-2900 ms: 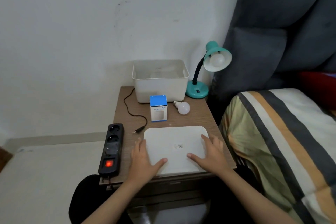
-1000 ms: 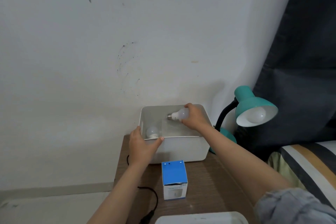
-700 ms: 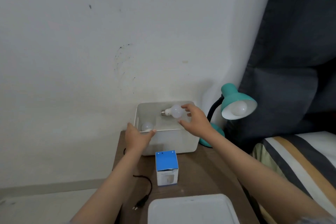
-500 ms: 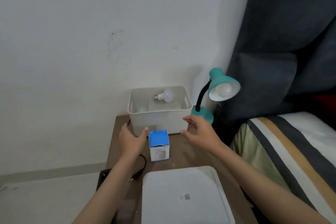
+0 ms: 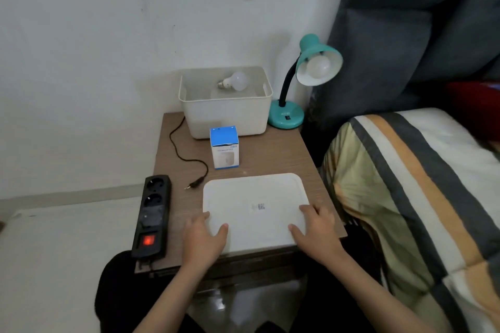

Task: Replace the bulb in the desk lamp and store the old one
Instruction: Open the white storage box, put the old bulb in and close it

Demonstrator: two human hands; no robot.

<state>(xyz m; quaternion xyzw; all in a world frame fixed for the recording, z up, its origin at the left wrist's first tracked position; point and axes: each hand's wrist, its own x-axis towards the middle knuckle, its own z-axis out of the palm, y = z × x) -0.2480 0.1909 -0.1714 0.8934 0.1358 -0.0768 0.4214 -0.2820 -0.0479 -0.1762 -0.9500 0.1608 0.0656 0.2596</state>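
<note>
A teal desk lamp stands at the back right of the bedside table, with a white bulb in its shade. Another white bulb lies on its side inside the open white storage bin against the wall. In front of the bin stands a blue and white bulb box. The bin's flat white lid lies on the table's near part. My left hand grips the lid's near left corner and my right hand grips its near right corner, thumbs on top.
A black power strip with a lit red switch lies along the wooden table's left edge. The lamp's unplugged black cord ends in a plug beside the lid. A striped bed borders the table on the right; a dark curtain hangs behind the lamp.
My right hand released the bulb into the bin and both hands drew back from the bin to the lid's near corners. My view tilted down toward the table.
</note>
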